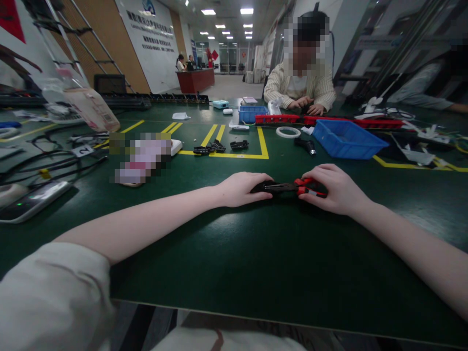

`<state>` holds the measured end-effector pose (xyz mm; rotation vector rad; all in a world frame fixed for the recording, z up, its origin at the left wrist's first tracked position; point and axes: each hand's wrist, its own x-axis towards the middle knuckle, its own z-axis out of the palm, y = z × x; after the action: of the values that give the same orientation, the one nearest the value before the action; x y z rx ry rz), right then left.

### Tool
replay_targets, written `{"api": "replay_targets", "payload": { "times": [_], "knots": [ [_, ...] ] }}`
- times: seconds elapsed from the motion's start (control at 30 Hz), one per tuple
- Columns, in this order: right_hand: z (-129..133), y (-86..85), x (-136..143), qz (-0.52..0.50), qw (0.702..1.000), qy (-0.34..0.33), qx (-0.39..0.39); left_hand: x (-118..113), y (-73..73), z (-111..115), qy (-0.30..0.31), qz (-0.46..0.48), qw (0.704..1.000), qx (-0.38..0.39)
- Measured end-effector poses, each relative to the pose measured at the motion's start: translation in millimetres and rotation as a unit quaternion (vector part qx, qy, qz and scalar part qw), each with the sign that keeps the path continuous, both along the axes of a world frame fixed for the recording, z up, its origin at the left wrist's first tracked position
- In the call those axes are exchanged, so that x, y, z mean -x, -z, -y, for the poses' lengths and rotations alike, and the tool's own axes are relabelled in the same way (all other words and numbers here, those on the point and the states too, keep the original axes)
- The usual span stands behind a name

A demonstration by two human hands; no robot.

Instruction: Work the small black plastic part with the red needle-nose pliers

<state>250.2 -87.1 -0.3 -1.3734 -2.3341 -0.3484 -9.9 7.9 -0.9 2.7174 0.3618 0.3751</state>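
My right hand [334,189] is closed around the red handles of a pair of pliers [303,187], whose dark jaws point left. My left hand [245,189] pinches a small black part [262,187] between thumb and fingers. The jaws of the pliers reach that black part, and the fingers hide much of it. Both hands are low over the green table [226,253]. Farther back on the table lie several black pieces [209,147], with another black piece [239,145] to their right.
Behind my right hand are a blue bin [349,139], a black tool [305,146] and a white ring [288,132]. A phone [141,163], a bottle [89,107] and black cables [40,161] lie left. A person [302,87] sits across the table.
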Motion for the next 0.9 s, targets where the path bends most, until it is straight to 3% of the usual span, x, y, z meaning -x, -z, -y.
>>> {"api": "replay_targets", "payload": {
  "times": [0.6, 0.9],
  "knots": [
    [1.2, 3.4, 1.0, 0.085, 0.992, -0.001, -0.089, -0.1, 2.2, -1.9, 0.0, 0.009, 1.0, 0.0],
    [3.6, -5.1, 2.7, 0.172, 0.961, -0.01, -0.214, 0.1, 0.9, -0.5, 0.004, 0.0, 1.0, 0.001]
  ]
}}
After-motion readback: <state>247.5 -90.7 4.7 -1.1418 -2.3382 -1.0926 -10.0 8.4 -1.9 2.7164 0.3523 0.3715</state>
